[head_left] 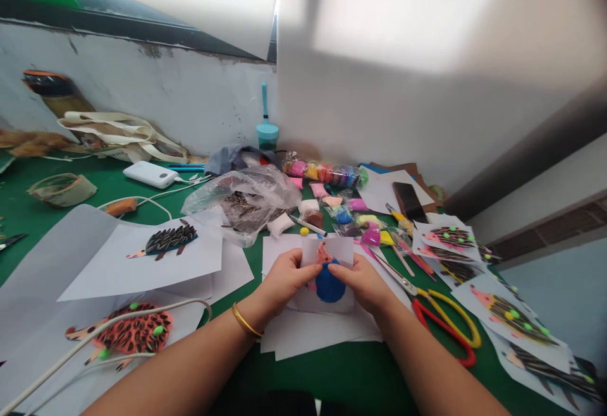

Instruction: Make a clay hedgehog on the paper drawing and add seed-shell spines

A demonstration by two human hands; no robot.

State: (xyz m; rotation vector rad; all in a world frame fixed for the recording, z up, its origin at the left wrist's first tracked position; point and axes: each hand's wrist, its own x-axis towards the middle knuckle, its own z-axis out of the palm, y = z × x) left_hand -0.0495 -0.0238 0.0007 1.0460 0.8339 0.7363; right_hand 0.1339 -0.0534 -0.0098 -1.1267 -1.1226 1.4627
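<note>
Between my hands is a small white paper card (308, 302) bearing a blue clay body (331, 288) with a pink pointed head (323, 253). My left hand (287, 282) grips the card's left side, its thumb resting on the clay near the head. From the right, my right hand (363, 282) holds the card the same way, thumb on the blue clay's upper edge. Beneath lie loose white sheets (294, 339) on the green table. Just beyond the card sits a small yellow clay ball (304, 231).
Scissors (422, 293) with red and yellow handles lie right of my hands. Clay packets (341, 214) and a plastic bag of sunflower seeds (244, 204) are ahead. Seed hedgehog pictures (512, 318) line the right; others (133, 330) lie left, crossed by a white cable (102, 327).
</note>
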